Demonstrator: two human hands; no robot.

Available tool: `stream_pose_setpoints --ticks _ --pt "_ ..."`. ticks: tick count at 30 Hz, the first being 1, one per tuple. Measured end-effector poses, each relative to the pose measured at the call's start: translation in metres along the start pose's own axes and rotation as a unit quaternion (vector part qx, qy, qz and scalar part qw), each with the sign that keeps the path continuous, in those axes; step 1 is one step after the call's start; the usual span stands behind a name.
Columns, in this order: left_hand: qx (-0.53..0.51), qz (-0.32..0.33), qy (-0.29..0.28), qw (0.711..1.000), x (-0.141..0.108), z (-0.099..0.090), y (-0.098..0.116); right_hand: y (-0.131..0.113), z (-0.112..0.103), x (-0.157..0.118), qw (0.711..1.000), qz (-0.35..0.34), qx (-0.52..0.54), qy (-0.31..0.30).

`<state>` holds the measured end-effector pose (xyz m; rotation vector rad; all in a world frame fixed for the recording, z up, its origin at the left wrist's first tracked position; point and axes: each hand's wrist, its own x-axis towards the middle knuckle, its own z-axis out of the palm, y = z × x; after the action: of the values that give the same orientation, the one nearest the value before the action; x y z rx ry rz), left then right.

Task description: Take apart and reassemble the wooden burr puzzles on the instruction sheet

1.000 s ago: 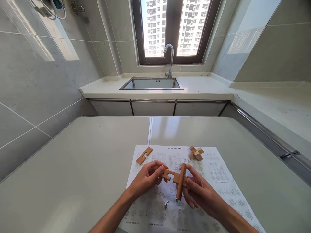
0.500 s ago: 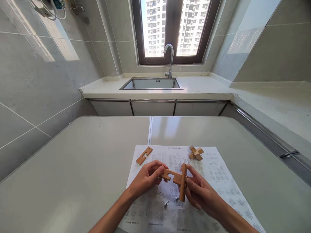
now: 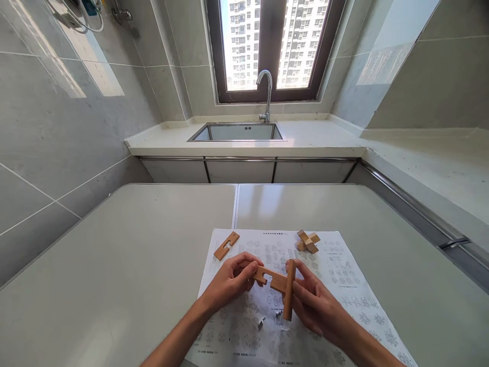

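My left hand (image 3: 235, 278) pinches the left end of a flat, notched wooden piece (image 3: 278, 281), whose cut-out faces toward me. My right hand (image 3: 311, 295) grips a second wooden piece (image 3: 289, 290), held crosswise and nearly upright at the right end of the first, so the two touch or overlap there. Both pieces are above a printed paper sheet (image 3: 252, 341). Another flat notched wooden piece (image 3: 226, 245) lies at the sheet's upper left. A small assembled cross of wooden bars (image 3: 308, 241) rests near the upper right of the sheet.
The sheet lies on a pale glossy table (image 3: 114, 265) with a seam down its middle. Beyond the table's far edge are a white counter (image 3: 321, 135), a sink (image 3: 237, 132) and a faucet (image 3: 269, 94) under a window. Tiled walls stand on both sides.
The crosswise piece in my right hand has shifted slightly right and toward me. My left hand and the piece it pinches are nearly unmoved.
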<state>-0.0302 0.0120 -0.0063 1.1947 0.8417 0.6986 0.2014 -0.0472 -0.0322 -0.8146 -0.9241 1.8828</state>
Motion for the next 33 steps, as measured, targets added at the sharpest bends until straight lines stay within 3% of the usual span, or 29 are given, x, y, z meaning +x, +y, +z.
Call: stream_pose_setpoints --ticks 16,23,33 --pt "-0.027 -0.012 0.005 1.000 0.000 0.000 0.000 -0.006 0.003 -0.001 0.999 0.005 0.013 0.029" --pt "-0.010 0.000 -0.002 1.000 0.000 0.002 0.001 0.004 -0.004 0.001 0.999 -0.007 0.021 0.025" --pt "0.010 0.002 -0.004 1.000 0.000 0.001 0.001 -0.001 0.000 -0.002 0.998 0.019 0.030 0.058"
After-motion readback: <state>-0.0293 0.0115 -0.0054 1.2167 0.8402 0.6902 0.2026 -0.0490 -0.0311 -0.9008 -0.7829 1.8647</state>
